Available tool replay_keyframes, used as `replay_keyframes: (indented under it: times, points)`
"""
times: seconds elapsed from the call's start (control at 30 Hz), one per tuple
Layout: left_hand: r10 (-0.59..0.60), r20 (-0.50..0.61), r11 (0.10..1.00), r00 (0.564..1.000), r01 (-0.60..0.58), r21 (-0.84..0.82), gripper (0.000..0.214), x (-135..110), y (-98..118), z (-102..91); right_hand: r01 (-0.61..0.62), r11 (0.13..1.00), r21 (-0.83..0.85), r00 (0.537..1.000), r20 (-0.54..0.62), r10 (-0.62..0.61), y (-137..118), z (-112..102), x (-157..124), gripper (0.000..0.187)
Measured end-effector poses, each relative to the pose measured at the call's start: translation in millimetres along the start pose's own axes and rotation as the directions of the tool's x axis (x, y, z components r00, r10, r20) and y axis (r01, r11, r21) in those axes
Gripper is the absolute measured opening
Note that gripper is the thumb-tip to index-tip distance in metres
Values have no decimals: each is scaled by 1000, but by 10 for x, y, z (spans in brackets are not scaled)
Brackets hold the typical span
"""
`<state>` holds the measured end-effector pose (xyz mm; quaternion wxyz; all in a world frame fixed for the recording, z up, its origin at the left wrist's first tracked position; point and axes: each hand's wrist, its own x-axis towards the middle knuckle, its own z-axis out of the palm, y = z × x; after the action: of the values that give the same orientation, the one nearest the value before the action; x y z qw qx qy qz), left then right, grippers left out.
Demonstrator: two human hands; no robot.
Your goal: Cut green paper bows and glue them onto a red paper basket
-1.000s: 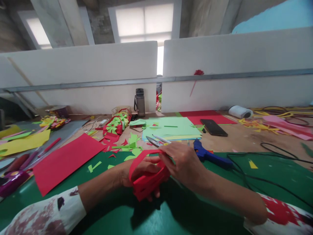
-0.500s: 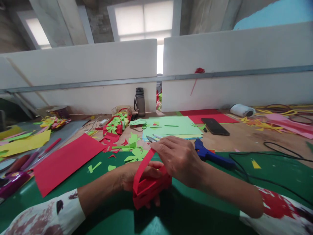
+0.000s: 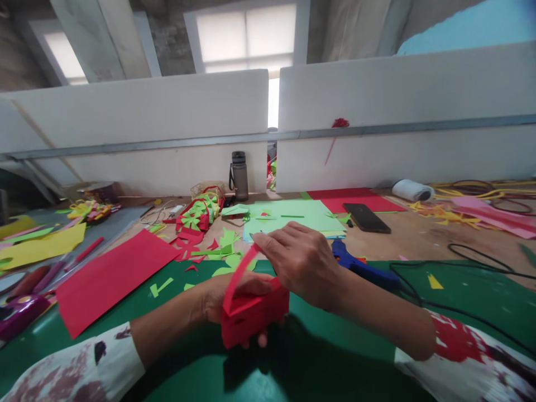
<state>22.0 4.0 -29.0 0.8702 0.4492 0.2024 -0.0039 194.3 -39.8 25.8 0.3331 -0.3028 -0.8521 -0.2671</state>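
Note:
A small red paper basket (image 3: 255,319) with slits in its side is tilted above the green mat. Wrapped round it is my left hand (image 3: 221,296), thumb on top and fingertips showing underneath. A red paper strip (image 3: 238,273) rises in a curve from the basket's left end. My right hand (image 3: 301,262) pinches the upper end of that strip between thumb and fingers. Whether the strip's far end touches the basket is hidden behind my right hand. Green paper cut-outs (image 3: 228,241) and red scraps (image 3: 188,241) lie just beyond my left hand.
A red sheet (image 3: 117,279) lies to the left. Right of my hands is a blue glue gun (image 3: 360,268) with a black cable. Farther back are a phone (image 3: 367,217), light green sheets (image 3: 293,215) and a grey bottle (image 3: 240,176). White panels (image 3: 146,123) stand behind.
The basket and both hands have shifted slightly left and up, and the basket's side has turned more towards me. Scissor blades seen behind my right hand are now mostly hidden.

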Motion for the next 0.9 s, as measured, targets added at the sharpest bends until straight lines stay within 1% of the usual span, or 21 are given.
replay_keyframes:
  times: [0.07,0.13,0.2,0.23,0.3,0.33,0.4,0.47,0.53,0.6,0.67,0.7,0.8,0.9]
  points:
    - [28,38,999,999,-27,-21,44,-14,16,-58,-99,990,99,995,5,99,35,-14,-9,29]
    - [39,76,998,996,-36,-46,55,-28,39,-122,-177,965,191,982,-24,185,75,-26,-58,36]
    - [31,90,998,995,-26,-51,61,-53,68,-169,-182,957,226,975,-80,205,97,-24,-154,34]
    - [34,80,998,996,-31,-48,59,-71,83,-180,-151,962,228,977,-115,180,95,-15,-215,34]
    - [59,53,998,997,-57,-39,54,-114,111,-176,-72,975,209,985,-137,103,63,17,-347,41]
    - [67,44,997,997,-66,-32,56,-134,121,-166,-44,982,183,992,-110,65,36,38,-409,47]
    - [71,30,997,997,-70,-17,66,-161,131,-148,-14,994,104,1000,-16,16,-24,83,-504,55]
    - [54,23,999,998,-54,-3,64,-162,130,-148,-3,1000,25,997,76,1,-72,127,-553,59]
    - [38,21,999,999,-39,8,59,-143,121,-164,2,1000,-20,991,130,0,-97,165,-563,60]
    - [15,28,1000,1000,-15,27,64,-123,111,-183,-6,999,-32,986,164,11,-109,191,-555,61]
    - [-3,30,999,1000,2,43,69,-112,104,-188,-37,999,-36,984,174,43,-123,207,-550,59]
    - [0,34,999,999,-2,43,68,-111,101,-184,-55,997,-45,984,167,62,-133,213,-551,56]
    - [78,70,997,994,-80,22,52,-113,89,-167,-85,991,-105,989,110,97,-167,229,-569,43]
    - [157,137,987,978,-159,3,63,-106,69,-180,-110,982,-155,988,88,125,-183,244,-596,41]
